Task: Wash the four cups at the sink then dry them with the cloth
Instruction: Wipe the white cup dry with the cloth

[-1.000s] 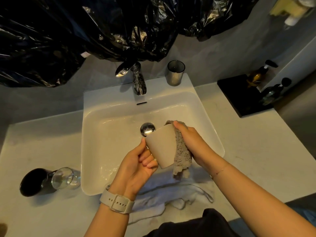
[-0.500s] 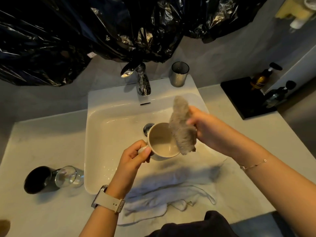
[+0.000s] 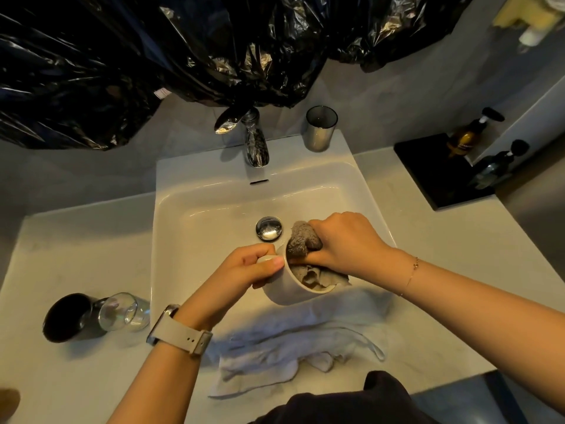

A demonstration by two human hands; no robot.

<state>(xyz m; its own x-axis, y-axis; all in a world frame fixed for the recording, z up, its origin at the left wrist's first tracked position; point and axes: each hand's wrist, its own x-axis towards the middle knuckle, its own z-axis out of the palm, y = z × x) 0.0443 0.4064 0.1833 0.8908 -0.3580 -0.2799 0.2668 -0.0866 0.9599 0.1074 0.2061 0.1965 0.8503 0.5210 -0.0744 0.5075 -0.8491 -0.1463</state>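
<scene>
Over the white sink point(image 3: 183, 209) my left hand point(image 3: 244, 270) grips the handle of a cream mug point(image 3: 284, 290), its mouth tilted toward me. My right hand point(image 3: 342, 243) holds a grey fuzzy cloth point(image 3: 301, 243) and pushes it down into the mug. A black cup point(image 3: 65, 316) and a clear glass point(image 3: 122, 312) lie on their sides on the counter to the left. On the sink's back ledge a grey tumbler point(image 3: 321, 128) stands upright.
The chrome tap point(image 3: 255, 142) and drain plug point(image 3: 269, 228) are behind the mug. A white towel point(image 3: 290, 353) lies on the counter in front of the sink. A black tray point(image 3: 428, 169) with two pump bottles sits at the right. Black plastic sheeting hangs above.
The mug went from being wiped on its outside to mouth-up; my right hand lifted the cloth, then pressed it down inside the mug. My left hand shifted to the handle.
</scene>
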